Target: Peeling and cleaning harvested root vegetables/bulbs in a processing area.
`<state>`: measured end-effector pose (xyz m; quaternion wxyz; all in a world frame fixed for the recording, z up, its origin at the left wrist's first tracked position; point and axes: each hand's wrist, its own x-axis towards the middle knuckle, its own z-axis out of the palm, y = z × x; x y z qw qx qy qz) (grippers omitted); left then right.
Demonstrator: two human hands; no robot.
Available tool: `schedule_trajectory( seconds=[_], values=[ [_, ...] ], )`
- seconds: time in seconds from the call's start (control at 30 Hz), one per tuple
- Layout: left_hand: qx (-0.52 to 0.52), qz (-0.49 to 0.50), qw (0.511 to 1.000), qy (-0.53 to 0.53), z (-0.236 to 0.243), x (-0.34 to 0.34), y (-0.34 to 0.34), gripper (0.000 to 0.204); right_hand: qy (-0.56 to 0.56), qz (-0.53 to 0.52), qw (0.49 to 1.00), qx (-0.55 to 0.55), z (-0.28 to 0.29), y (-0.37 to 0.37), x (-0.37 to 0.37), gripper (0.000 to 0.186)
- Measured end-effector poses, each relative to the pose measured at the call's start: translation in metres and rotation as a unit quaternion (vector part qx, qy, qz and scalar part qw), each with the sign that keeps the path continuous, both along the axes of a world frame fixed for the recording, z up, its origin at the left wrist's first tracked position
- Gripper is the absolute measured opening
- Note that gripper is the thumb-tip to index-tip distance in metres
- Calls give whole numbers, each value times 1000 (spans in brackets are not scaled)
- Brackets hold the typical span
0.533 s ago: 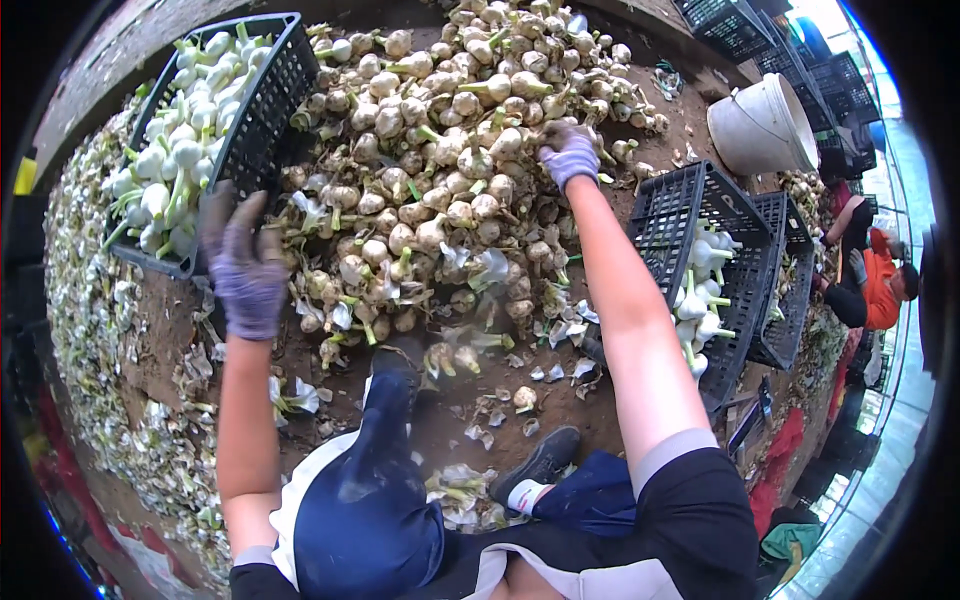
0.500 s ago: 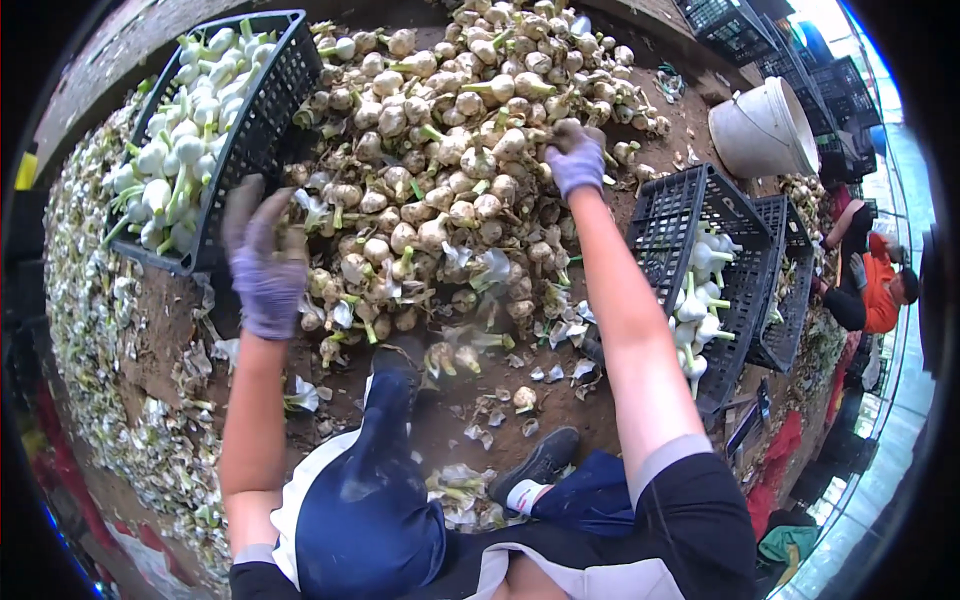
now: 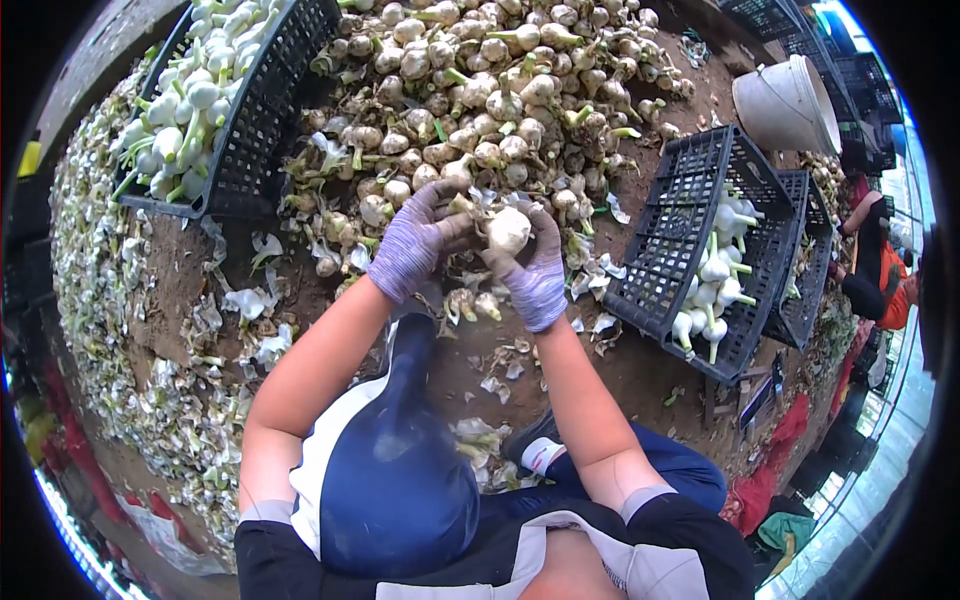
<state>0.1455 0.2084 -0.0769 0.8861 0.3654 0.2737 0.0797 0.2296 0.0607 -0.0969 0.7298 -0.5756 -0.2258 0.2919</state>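
Note:
My right hand, in a grey-purple work glove, is closed around a pale garlic bulb in front of me. My left hand, gloved alike, meets it from the other side. Its bent fingers pinch at the bulb's dry, brownish outer part; the exact grip is partly hidden. Just beyond both hands spreads a big heap of unpeeled garlic with dirty skins and cut stems. At the far left, a black crate is filled with clean white garlic.
Right of my hands, a tilted black crate holds some white bulbs. A white bucket stands behind it. Peeled skins cover the ground at left. My bent knee is below my hands. Another person sits at far right.
My hands have come together from the left crate side and the heap's right part, toward my body. A garlic bulb is now in my right hand. The view has shifted somewhat.

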Motion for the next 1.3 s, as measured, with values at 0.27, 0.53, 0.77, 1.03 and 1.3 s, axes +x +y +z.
schedule_trajectory(
  seconds=[0.27, 0.53, 0.77, 1.03, 1.3],
  values=[
    [-23, -31, 999, 2, 9, -3, -14, 33, -494, -92, 864, -44, 3, -7, -6, 51],
    [207, -28, 978, -1, 19, -9, -28, 33, -426, -98, 899, -44, 22, -20, -15, 63],
    [314, -6, 949, -7, 9, -16, -43, 21, 147, -27, 989, -17, 25, -32, -16, 50],
    [342, -279, 893, 88, -3, -20, -22, 23, 335, 57, 938, 72, 28, -56, 16, 52],
    [-35, -130, 989, -69, 11, -9, -40, 44, -57, -29, 995, -74, 34, -47, -5, 58]
  ],
)
